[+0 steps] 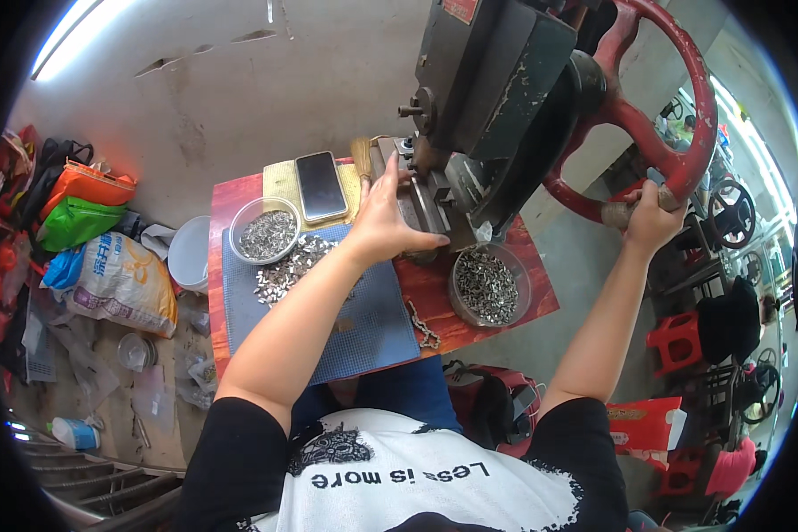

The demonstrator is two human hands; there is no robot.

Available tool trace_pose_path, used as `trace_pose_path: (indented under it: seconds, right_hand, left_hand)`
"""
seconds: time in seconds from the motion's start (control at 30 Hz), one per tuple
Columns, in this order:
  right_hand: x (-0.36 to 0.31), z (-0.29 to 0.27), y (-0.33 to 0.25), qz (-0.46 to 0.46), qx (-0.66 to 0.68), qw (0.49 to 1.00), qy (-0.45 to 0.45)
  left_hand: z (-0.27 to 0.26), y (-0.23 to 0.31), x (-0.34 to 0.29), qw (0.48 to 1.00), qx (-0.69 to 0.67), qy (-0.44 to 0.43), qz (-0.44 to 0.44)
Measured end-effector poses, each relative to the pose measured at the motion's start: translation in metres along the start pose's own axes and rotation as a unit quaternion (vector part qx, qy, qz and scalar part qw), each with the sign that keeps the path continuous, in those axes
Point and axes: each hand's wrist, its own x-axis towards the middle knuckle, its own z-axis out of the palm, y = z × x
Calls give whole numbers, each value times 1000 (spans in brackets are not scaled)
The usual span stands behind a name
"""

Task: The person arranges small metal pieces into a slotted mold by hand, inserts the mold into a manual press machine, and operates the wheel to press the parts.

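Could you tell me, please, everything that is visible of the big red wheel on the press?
The large red wheel has thick, metal-looking spokes and a round rim, its paint chipped in places. It stands at the right side of the dark press, slanted in this view, its top at the picture's upper edge. Low on the rim, the right hand is closed around a tan, wrapped-looking grip. Whether it turns cannot be told.

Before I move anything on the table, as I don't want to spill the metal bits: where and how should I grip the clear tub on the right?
Probably by the outer wall below the rim, both hands on opposite sides, coming from the person's near side: the clear tub is round and open-topped, with loose metal pieces inside, and the press stands behind it.
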Motion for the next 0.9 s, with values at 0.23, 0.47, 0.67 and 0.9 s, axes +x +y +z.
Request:
trace_pose_path:
  seconds: [0.23, 0.47, 0.67, 0.9]
  right_hand:
    - [-17, 4, 11, 6, 19, 1000, 16]
    - [-81, 3, 7, -229, -193, 948, 109]
    - [-167, 61, -24, -250, -206, 851, -414]
    - [-152, 66, -26, -291, -155, 819, -471]
  left_hand:
    - [5, 14, -22, 997, 65, 43, 18]
    - [11, 17, -26, 990, 121, 69, 25]
    - [11, 13, -27, 992, 113, 55, 18]
    - [11, 17, -22, 993, 106, 43, 13]
